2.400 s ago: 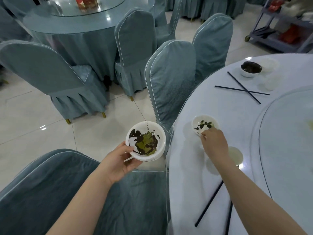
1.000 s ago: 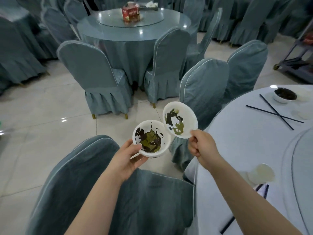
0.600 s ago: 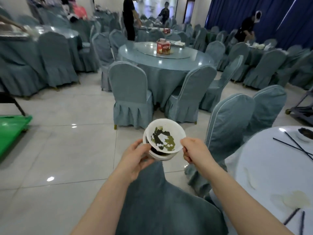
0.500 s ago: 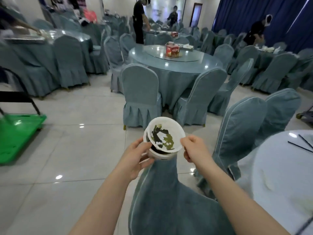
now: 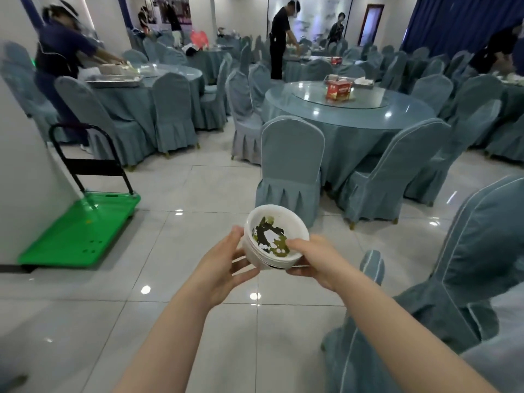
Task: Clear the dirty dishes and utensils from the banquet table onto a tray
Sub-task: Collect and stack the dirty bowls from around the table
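While nested, white bowls (image 5: 273, 236) hold dark-green residue | left hand (image 5: 224, 265) grips stack | right hand (image 5: 314, 258) grips rim

Both hands are up in front holding a stack of white bowls (image 5: 273, 242) over the tiled floor, top one smeared with dark green leftovers. Left hand (image 5: 224, 268) cups the left side, right hand (image 5: 314, 259) grips the right rim with the thumb over the edge. A green platform cart (image 5: 76, 231) sits by the wall on the left, and blue-covered chairs (image 5: 292, 165) ring a round table (image 5: 348, 114) ahead.
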